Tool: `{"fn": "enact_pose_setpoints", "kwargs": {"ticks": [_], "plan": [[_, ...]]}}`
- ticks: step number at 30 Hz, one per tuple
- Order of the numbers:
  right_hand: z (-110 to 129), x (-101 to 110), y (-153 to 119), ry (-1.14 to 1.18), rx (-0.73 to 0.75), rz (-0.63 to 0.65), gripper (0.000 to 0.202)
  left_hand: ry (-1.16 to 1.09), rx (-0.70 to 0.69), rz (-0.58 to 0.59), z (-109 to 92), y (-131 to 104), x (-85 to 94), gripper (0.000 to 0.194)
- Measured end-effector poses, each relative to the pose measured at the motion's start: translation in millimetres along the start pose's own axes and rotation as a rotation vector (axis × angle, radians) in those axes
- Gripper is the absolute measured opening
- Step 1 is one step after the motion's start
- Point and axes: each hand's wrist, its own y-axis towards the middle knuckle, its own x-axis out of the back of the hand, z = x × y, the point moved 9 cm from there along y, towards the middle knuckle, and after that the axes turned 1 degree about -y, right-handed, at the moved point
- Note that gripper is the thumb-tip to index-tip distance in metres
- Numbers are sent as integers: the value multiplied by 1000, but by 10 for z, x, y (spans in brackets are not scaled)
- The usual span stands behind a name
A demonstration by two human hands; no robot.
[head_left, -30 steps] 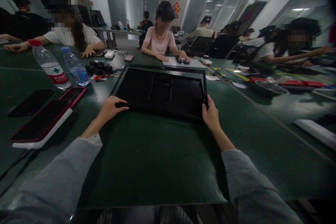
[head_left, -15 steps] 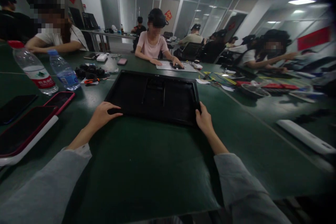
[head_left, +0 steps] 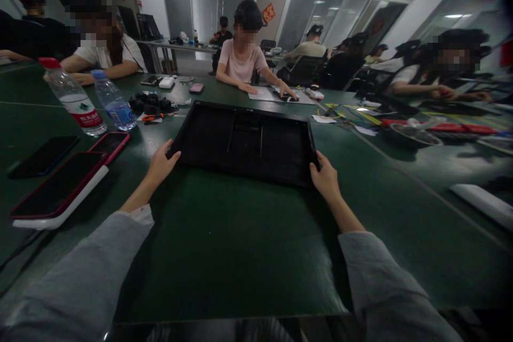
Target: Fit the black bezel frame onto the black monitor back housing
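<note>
A black, shallow rectangular tray [head_left: 208,139] with a raised rim lies on the green table in front of me. Two thin upright strips and a dark recessed part show at its middle. My left hand [head_left: 162,163] grips the tray's near left corner, thumb inside and fingers behind the edge. At the near right corner, my right hand [head_left: 326,177] is closed round the rim with the thumb on top. Some fingertips of both hands are hidden behind the tray.
Left stand two water bottles [head_left: 82,109], beside several phones [head_left: 56,184] and a white stand. Black parts with orange-handled pliers [head_left: 153,117] lie beyond. Across the table a person in pink [head_left: 242,61] works on a white sheet. Cables, a bowl [head_left: 414,135] and a white bar [head_left: 484,206] are at right.
My left hand has gone from a loose pinch beside the near left corner to gripping the tray's left edge. The right hand keeps its hold. The view has turned slightly left.
</note>
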Motion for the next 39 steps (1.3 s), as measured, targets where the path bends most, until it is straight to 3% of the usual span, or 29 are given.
{"fn": "enact_pose_setpoints", "kwargs": {"ticks": [4, 9, 19, 24, 29, 39], "plan": [[-102, -15, 92, 9, 21, 13, 67, -4, 37, 44, 16, -4, -36, 62], [-202, -35, 159, -5, 24, 22, 67, 191, 82, 45, -43, -40, -24, 57], [-160, 41, 146, 12, -2, -16, 60, 254, 75, 79, -8, -34, -6, 52], [-283, -13, 163, 163, -76, -26, 65, 63, 77, 92, 38, -5, -78, 52], [-461, -103, 194, 364, -185, 25, 65, -54, 136, 24, 46, 0, -49, 54], [-274, -23, 176, 113, -24, 25, 62, 509, 41, 9, -119, -120, 157, 53]]}}
